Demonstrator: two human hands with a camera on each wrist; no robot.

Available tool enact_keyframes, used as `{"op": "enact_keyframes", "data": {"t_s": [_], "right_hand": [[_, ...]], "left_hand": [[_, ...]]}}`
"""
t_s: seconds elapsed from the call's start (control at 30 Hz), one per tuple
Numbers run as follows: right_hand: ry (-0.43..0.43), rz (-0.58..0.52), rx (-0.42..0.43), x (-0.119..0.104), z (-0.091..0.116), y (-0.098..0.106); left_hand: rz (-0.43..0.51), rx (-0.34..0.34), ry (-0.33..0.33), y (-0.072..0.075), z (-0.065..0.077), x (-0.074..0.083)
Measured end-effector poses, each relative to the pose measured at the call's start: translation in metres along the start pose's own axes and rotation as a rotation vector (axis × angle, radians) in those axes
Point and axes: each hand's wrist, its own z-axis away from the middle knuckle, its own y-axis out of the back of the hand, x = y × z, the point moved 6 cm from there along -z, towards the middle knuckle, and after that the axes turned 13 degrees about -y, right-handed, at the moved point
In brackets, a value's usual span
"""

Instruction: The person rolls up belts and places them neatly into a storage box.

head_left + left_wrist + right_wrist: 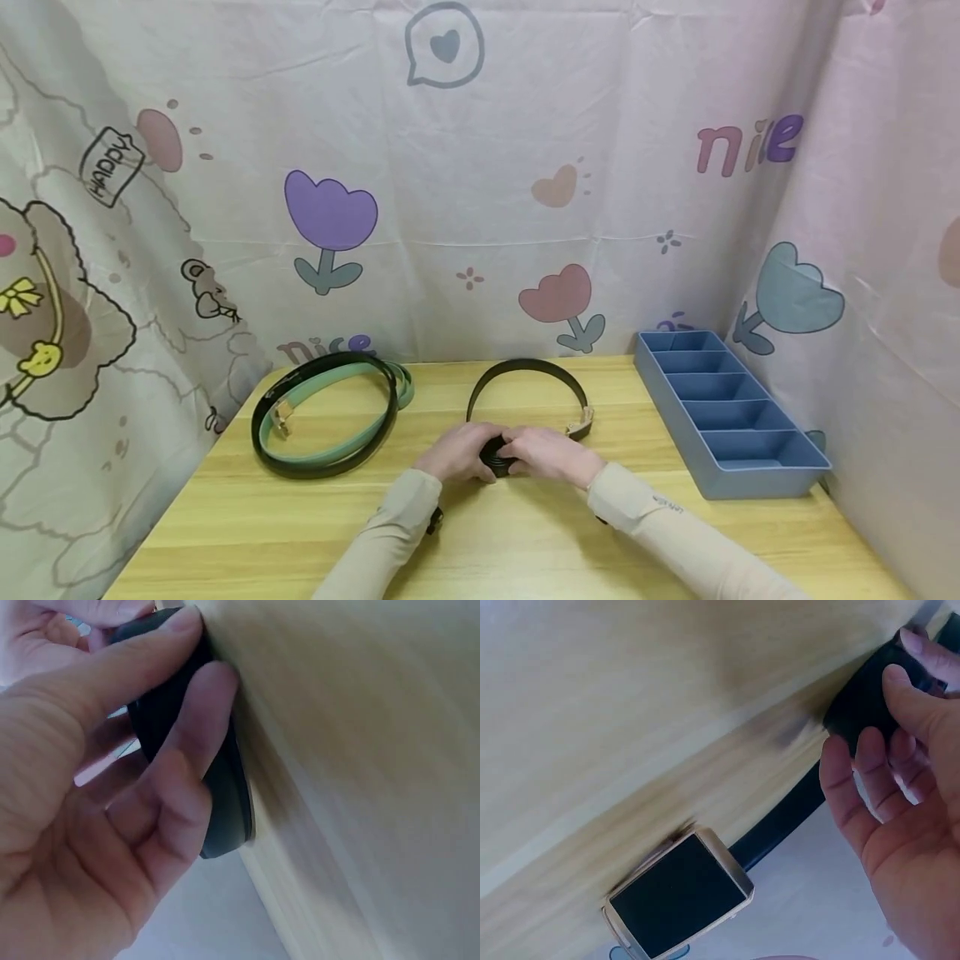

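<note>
Left hand (460, 452): I see fingers and thumb clamped on the left side of the coil (492, 458) of the dark belt (528, 364), midway between both hands on the table (517, 550), neither clearly nearer. Right hand (552, 455) pinches its right side. The loose length stands on edge, long axis arcing away, then rightward to the buckle (581, 422), just beyond the right hand.

Both beige-sleeved arms (378, 529) come up from the bottom edge of the head view, angling inward. Left hand (457, 452) and right hand (551, 456) are pretty much side by side, a bit below centre, fingers bent on both.
</note>
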Motion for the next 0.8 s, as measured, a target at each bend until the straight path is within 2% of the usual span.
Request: {"op": "enact_keyframes", "data": {"t_s": [0.1, 0.27, 0.43, 0.5, 0.6, 0.7, 0.8], "right_hand": [[0.012, -0.02, 0.016, -0.0021, 0.0007, -0.001], [0.008, -0.072, 0.03, -0.0056, 0.0016, -0.0009], [-0.048, -0.078, -0.022, -0.0009, 0.0008, -0.0034], [-0.051, -0.064, -0.019, -0.0002, 0.0002, -0.0043], [-0.042, -0.053, 0.017, -0.0015, -0.0002, -0.0048], [-0.055, -0.058, 0.043, -0.0025, 0.0002, -0.0049], [-0.07, -0.064, 0.049, -0.0016, 0.001, -0.0053]], "left_hand": [[0.0, 0.007, 0.003, 0.0007, -0.0005, -0.0006], [-0.06, 0.019, 0.044, 0.0026, 0.001, -0.0006], [-0.085, 0.006, 0.002, 0.0032, 0.0022, -0.0005], [-0.075, 0.003, -0.022, 0.0032, 0.0015, -0.0016], [-0.084, 0.023, -0.017, 0.0041, 0.0, -0.0032], [-0.157, 0.058, 0.017, 0.005, -0.0006, -0.0042], [-0.2, 0.056, 0.027, 0.0052, -0.0002, -0.005]]}}
